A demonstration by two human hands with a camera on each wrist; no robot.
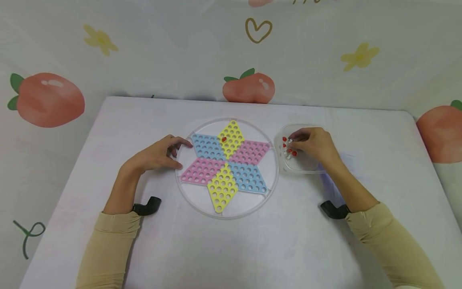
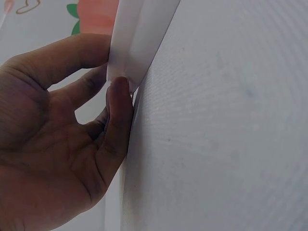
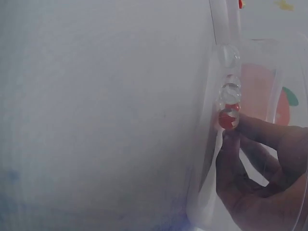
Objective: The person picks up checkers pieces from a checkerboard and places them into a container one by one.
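Observation:
A round, clear-rimmed Chinese checkers board [image 1: 249, 202] lies on the table, with a six-pointed star of yellow, pink and blue holed sections. One red marble [image 1: 224, 139] sits in the far yellow point. My left hand [image 1: 159, 153] holds the board's left rim, thumb at the outer edge and index finger over it; the left wrist view shows the rim [image 2: 132, 43] at the fingertips. Over a clear plastic box [image 1: 306, 171], my right hand [image 1: 315, 145] pinches a marble [image 3: 228, 119] between thumb and index finger. Several red and clear marbles [image 1: 294, 153] lie near its fingertips.
The white table [image 1: 223, 253] reaches back to a printed backdrop [image 1: 173, 52] with peaches and flowers. The box stands close beside the board's right rim. Black wrist cameras [image 1: 147, 206] sit on both forearms.

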